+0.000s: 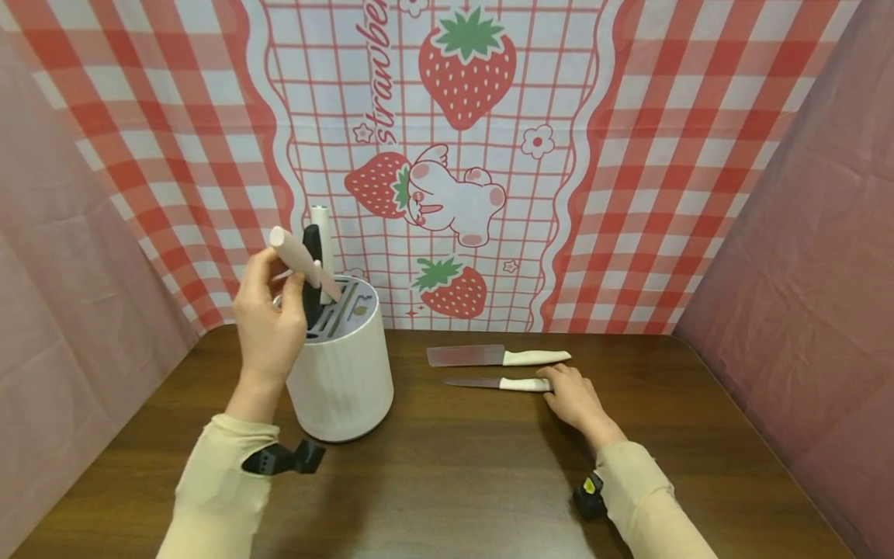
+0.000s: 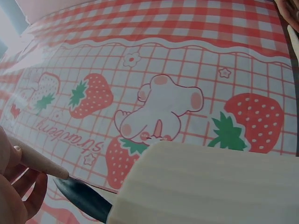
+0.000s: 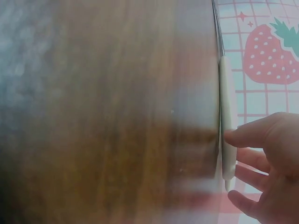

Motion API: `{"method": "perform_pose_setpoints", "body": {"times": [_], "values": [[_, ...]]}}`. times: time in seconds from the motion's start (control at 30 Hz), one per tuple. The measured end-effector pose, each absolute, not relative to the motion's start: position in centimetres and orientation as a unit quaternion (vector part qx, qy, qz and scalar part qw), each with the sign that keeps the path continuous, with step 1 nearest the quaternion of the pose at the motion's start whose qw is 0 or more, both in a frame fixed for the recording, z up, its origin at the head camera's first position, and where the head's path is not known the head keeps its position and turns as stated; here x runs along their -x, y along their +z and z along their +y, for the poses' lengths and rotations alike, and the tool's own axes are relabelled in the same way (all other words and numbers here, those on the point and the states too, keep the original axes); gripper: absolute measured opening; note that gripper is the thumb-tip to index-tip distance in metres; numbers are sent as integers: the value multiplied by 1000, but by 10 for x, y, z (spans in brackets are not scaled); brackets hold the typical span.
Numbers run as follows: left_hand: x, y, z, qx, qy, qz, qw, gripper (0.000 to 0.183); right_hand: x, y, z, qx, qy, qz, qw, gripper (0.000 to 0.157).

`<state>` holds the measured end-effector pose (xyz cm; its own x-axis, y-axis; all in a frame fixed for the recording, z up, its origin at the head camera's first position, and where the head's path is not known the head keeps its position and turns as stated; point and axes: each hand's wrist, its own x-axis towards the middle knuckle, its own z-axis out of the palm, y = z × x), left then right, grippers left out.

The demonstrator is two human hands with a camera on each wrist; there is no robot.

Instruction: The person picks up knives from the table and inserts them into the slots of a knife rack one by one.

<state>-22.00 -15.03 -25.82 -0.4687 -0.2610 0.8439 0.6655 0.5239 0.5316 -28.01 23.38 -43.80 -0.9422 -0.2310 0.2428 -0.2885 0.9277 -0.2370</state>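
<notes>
My left hand (image 1: 272, 310) pinches the pale handle of a knife (image 1: 295, 255) above the white knife block (image 1: 342, 396). The knife slants, its blade reaching down to the slotted grey top; how deep the tip sits is unclear. In the left wrist view that knife handle (image 2: 39, 158) lies between thumb and fingers. On the table, my right hand (image 1: 576, 396) pinches the handle end of a small white-handled knife (image 1: 524, 384), which lies flat. The right wrist view has the thumb in front of the white handle (image 3: 227, 107), with fingers behind it.
A cleaver (image 1: 466, 355) with a white handle lies just behind the small knife. In the block stand a black-handled piece (image 1: 312, 241) and another white handle (image 1: 321, 225). Behind the wooden table (image 1: 447, 481) hangs a strawberry-print cloth (image 1: 461, 194).
</notes>
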Motion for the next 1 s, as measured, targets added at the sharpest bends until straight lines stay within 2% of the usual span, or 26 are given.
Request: {"method": "perform_pose_setpoints", "body": {"times": [0.57,1.0], "values": [[235,-272,-151,143,-453,-737,482,24,277,-436,233,-124,136,-979,91,31],[247,-277,-156,156,-362,-768,504,24,279,-437,232,-127,135,-978,101,30]]}}
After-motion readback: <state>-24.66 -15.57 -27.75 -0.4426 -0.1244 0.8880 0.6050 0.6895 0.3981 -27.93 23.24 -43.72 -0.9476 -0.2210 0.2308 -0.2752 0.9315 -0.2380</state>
